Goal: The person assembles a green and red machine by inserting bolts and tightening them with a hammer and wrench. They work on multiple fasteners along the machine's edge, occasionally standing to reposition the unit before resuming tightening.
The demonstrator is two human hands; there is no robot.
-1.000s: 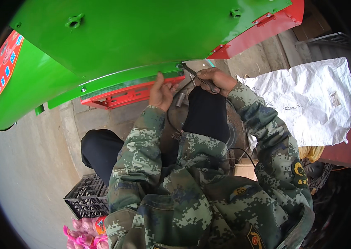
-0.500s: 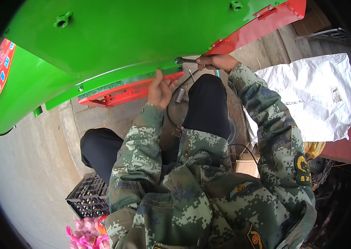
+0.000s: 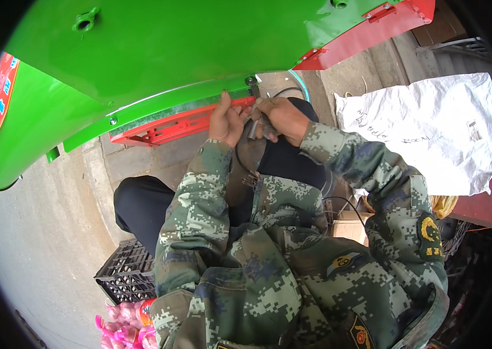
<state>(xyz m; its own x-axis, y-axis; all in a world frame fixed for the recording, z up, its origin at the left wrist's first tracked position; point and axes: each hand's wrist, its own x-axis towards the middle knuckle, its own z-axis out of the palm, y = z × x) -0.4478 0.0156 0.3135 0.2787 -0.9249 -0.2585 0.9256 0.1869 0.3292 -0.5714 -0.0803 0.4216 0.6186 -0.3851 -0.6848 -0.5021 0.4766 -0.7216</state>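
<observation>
A big curved green sheet-metal panel (image 3: 158, 52) fills the top of the view, with a red metal frame (image 3: 164, 125) under its lower lip. My left hand (image 3: 225, 119) reaches up with its fingertips against that lip. What lies in its palm is hidden. My right hand (image 3: 281, 116) sits right beside it, fingers closed on a small grey metal tool (image 3: 252, 129). A dark bolt (image 3: 250, 80) sticks out of the lip just above both hands. Both sleeves are camouflage cloth. A thin black cable (image 3: 240, 163) loops below the hands.
A white woven sack (image 3: 432, 128) lies on the ground to the right. A black plastic crate (image 3: 126, 273) and pink packets (image 3: 124, 326) sit at lower left on bare concrete (image 3: 30, 250). A red edge (image 3: 368, 29) of the machine runs to the upper right.
My right hand has come down from the panel's edge near the bolt and now sits against my left hand. The left hand has stayed at the lip.
</observation>
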